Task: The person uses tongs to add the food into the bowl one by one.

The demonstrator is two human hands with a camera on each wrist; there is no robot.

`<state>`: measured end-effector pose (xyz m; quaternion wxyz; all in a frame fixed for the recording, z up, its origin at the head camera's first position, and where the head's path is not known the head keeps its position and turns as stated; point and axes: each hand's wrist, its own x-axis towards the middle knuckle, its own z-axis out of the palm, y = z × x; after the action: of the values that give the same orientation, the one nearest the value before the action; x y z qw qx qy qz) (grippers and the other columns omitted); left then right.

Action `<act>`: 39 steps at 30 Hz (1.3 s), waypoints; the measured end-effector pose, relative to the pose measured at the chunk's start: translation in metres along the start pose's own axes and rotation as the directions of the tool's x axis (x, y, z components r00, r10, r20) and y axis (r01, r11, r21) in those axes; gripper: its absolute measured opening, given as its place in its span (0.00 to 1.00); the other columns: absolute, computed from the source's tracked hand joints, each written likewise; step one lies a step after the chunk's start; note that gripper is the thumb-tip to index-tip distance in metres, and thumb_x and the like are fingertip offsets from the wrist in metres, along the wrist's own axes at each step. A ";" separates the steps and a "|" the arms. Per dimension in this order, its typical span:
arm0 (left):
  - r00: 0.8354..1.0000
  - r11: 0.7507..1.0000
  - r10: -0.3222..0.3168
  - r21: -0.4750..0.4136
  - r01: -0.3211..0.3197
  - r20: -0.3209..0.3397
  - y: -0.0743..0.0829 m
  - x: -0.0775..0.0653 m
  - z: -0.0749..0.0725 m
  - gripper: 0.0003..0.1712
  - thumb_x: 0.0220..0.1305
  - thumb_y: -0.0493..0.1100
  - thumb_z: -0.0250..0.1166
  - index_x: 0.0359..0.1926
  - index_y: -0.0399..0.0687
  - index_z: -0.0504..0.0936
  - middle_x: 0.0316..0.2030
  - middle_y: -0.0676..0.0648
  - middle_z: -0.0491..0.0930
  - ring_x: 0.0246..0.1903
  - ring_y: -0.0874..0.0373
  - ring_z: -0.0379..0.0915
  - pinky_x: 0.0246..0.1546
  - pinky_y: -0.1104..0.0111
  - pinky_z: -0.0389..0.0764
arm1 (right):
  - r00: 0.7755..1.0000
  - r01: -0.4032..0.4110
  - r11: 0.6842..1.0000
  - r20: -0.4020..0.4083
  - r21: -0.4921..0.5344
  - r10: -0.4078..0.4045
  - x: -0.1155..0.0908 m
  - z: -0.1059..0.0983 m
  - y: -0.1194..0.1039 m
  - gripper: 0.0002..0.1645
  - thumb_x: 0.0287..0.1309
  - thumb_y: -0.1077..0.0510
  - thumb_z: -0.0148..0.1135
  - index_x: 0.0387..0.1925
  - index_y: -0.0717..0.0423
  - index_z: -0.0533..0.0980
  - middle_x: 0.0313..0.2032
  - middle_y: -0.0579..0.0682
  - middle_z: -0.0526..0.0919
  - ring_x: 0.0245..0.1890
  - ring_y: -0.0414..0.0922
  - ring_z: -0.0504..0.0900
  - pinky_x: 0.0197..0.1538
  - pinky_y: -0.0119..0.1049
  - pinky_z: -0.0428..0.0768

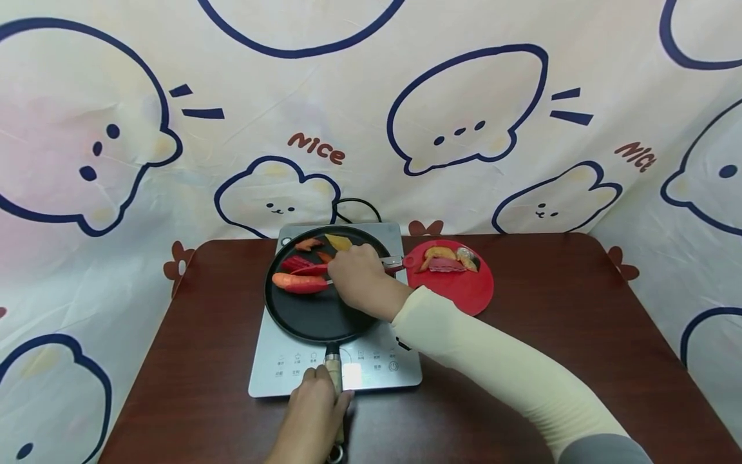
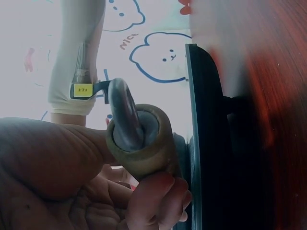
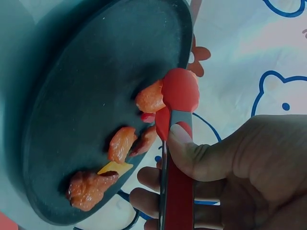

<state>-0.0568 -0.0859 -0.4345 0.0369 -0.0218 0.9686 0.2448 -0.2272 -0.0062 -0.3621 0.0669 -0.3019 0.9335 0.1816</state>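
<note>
My left hand point(image 1: 312, 412) grips the wooden handle point(image 2: 146, 165) of a black frying pan point(image 1: 321, 316), its fingers curled round it near the metal ring at the end. Over the pan, my right hand point(image 1: 358, 274) holds red kitchen tongs point(image 3: 180, 203), thumb on one arm and fingers on the other. The tongs' red heads are right at an orange-brown piece of food point(image 3: 149, 97) on the pan's left side. Several other glazed pieces lie in the pan, among them a chicken-like chunk point(image 3: 88, 190) and a yellow piece point(image 1: 339, 242).
Under the pan stands a silver induction cooker point(image 1: 278, 377) on a dark brown table point(image 1: 191, 361). To its right, a red plate point(image 1: 472, 296) holds several food pieces. A black cable point(image 1: 365, 201) runs behind the cooker. A printed cloth point(image 1: 359, 96) hangs at the back and sides.
</note>
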 end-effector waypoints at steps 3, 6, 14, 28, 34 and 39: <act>1.000 1.000 -0.011 0.006 0.011 0.019 0.001 0.001 -0.001 0.26 0.49 0.46 0.74 0.37 0.27 0.76 0.25 0.43 0.71 0.24 0.51 0.74 0.27 0.58 0.79 | 1.000 0.000 1.000 -0.007 -0.008 0.000 0.000 -0.001 -0.003 0.13 0.60 0.49 0.61 0.45 0.44 0.84 0.30 0.44 0.81 0.27 0.42 0.75 0.28 0.35 0.77; 1.000 1.000 -0.015 0.002 0.015 0.022 0.001 0.002 -0.001 0.26 0.50 0.46 0.74 0.37 0.27 0.76 0.26 0.43 0.71 0.25 0.51 0.74 0.28 0.58 0.79 | 1.000 0.007 1.000 -0.024 -0.021 -0.007 -0.001 -0.001 -0.006 0.12 0.61 0.48 0.61 0.44 0.44 0.84 0.30 0.44 0.82 0.27 0.42 0.75 0.28 0.35 0.78; 1.000 1.000 0.009 -0.015 -0.010 -0.022 0.000 -0.001 0.001 0.25 0.49 0.45 0.74 0.36 0.27 0.76 0.26 0.43 0.71 0.25 0.48 0.75 0.28 0.56 0.79 | 0.996 0.026 0.998 -0.083 -0.054 -0.031 -0.003 0.002 -0.014 0.10 0.62 0.51 0.61 0.41 0.43 0.85 0.31 0.43 0.84 0.26 0.41 0.75 0.30 0.36 0.79; 1.000 1.000 0.008 -0.020 -0.008 -0.011 -0.001 -0.001 0.000 0.25 0.49 0.45 0.74 0.37 0.27 0.76 0.26 0.42 0.72 0.25 0.48 0.76 0.28 0.56 0.80 | 0.999 -0.003 0.999 -0.050 -0.044 0.001 0.001 0.008 -0.014 0.12 0.61 0.50 0.62 0.45 0.42 0.84 0.36 0.43 0.84 0.30 0.42 0.76 0.30 0.36 0.78; 1.000 1.000 0.005 -0.014 -0.005 -0.008 0.000 -0.001 0.000 0.24 0.49 0.45 0.74 0.36 0.29 0.76 0.26 0.42 0.72 0.24 0.47 0.76 0.28 0.55 0.80 | 0.997 -0.001 1.000 -0.079 0.019 0.003 0.001 0.017 -0.011 0.13 0.61 0.50 0.62 0.46 0.43 0.83 0.38 0.43 0.83 0.29 0.43 0.75 0.31 0.36 0.77; 1.000 1.000 -0.004 -0.007 0.004 0.010 0.000 0.000 -0.001 0.24 0.50 0.46 0.73 0.37 0.28 0.76 0.26 0.42 0.72 0.25 0.48 0.76 0.28 0.56 0.80 | 0.998 -0.009 0.998 -0.058 0.061 0.012 0.000 0.018 -0.010 0.16 0.60 0.50 0.62 0.50 0.42 0.82 0.44 0.42 0.82 0.34 0.44 0.76 0.37 0.38 0.77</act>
<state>-0.0573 -0.0864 -0.4337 0.0422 -0.0228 0.9675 0.2482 -0.2210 -0.0066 -0.3821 0.0479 -0.2999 0.9417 0.1447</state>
